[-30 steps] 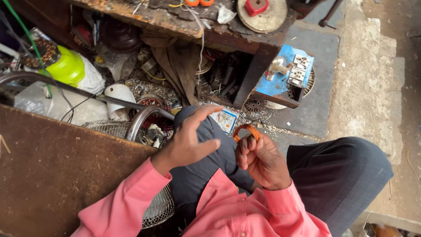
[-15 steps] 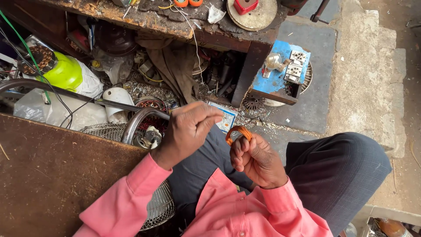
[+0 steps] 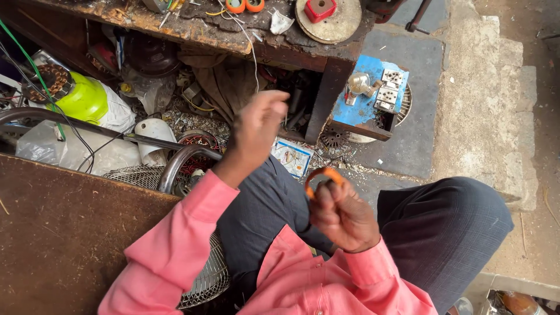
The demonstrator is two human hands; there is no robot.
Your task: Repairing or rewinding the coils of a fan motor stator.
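Note:
My right hand (image 3: 343, 214) is closed around a small orange ring (image 3: 324, 173), held above my lap with the ring standing up out of my fingers. My left hand (image 3: 259, 123) is raised higher and to the left, a hand's width from the ring. It is blurred, its fingers are bunched together, and I see nothing in them. Both arms wear pink sleeves (image 3: 175, 248). My knees in dark trousers (image 3: 449, 224) lie below the hands.
A worn wooden bench (image 3: 233, 35) carries two orange tape rolls (image 3: 245, 5) and a round disc with a red block (image 3: 326, 14). A blue socket board (image 3: 370, 96), a yellow-green motor housing (image 3: 84, 99), a wire fan grille (image 3: 204, 280) and a brown board (image 3: 58, 233) surround me.
My left hand has lifted up and away from the orange ring, its fingers drawing together. My right hand has stayed over my lap with the ring.

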